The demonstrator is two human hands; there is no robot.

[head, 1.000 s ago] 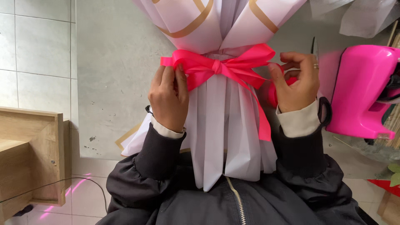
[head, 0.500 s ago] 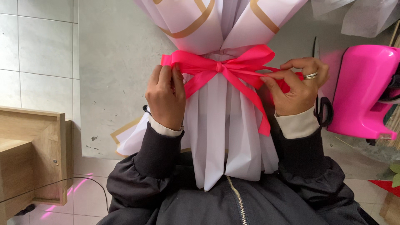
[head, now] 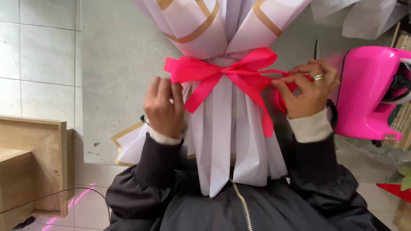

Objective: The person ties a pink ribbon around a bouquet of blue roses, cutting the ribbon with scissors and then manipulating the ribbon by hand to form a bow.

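Two hands: both at a pink bow [head: 224, 75] in the upper middle of the frame.
Bow: tied round a bouquet wrap [head: 227, 128] of white paper with gold bands; two tails hang down over the pleats.
Left hand [head: 163, 107]: fingers curled, pinching the bow's left loop, back of the hand toward the camera.
Right hand [head: 308, 92]: thumb and fingertips pressed together on the right loop's end; a ring on one finger.
Wrap: upright at centre, its lower end against a dark jacket [head: 239, 205].
Right edge: pink dispenser [head: 370, 92], just beside the right hand.
Lower left: wooden box [head: 32, 162].
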